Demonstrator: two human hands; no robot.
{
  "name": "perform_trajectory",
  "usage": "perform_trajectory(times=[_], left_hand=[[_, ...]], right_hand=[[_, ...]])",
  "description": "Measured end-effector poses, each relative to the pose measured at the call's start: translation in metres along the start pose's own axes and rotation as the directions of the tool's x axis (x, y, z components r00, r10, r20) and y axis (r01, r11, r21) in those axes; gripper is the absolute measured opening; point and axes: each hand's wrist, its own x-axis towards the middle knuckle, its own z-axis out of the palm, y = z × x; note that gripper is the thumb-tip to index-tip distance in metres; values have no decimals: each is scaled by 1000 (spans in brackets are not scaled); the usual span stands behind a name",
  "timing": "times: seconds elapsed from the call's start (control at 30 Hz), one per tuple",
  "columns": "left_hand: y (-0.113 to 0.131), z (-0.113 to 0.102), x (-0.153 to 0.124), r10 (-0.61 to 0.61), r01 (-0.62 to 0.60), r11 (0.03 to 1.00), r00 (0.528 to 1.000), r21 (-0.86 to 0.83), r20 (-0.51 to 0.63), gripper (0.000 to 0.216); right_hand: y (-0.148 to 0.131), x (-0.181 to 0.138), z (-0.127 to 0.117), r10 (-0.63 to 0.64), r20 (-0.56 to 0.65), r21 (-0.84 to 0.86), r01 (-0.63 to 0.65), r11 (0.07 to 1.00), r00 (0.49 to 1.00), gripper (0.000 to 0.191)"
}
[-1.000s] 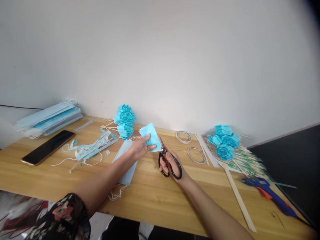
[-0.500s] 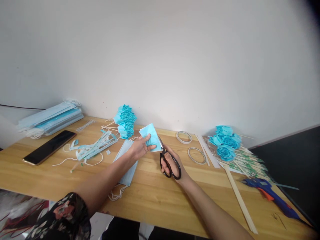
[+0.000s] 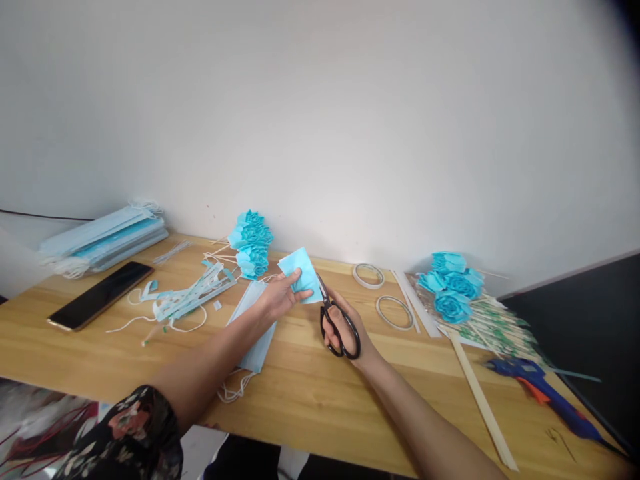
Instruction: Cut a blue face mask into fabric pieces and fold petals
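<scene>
My left hand pinches a small light-blue piece of mask fabric and holds it up above the wooden table. My right hand has its fingers through the black handles of a pair of scissors. The blades meet the right edge of the blue piece. Under my left forearm lies a flat blue face mask with white ear loops.
A stack of face masks and a phone lie at the left, with cut strips and loops beside them. Blue fabric flowers lean against the wall, more flowers on sticks at right. Two tape rolls, wooden slats and a blue glue gun lie at the right.
The scissor handles have closed together a little, and the blades have moved slightly up along the blue piece. My left hand has hardly moved.
</scene>
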Motion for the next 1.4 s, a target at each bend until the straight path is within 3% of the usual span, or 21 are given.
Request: perform_trajectory(times=[0.27,0.6,0.93,1.4], left_hand=[[-1,-2,1,14,-13,1000,1000,-17,2,8],[1,3,-1,3,-2,999,1000,47,-22,20],[-2,-3,1,56,-61,991,998,119,39,24],[-5,4,-6,-9,-11,983,994,181,107,23]], right_hand=[[2,1,-2,8,10,-17,-8,1000,1000,69],[3,3,-10,62,119,16,-65,998,991,77],[-1,3,-11,65,141,8,-66,998,988,77],[0,4,-10,49,118,33,-54,998,992,80]])
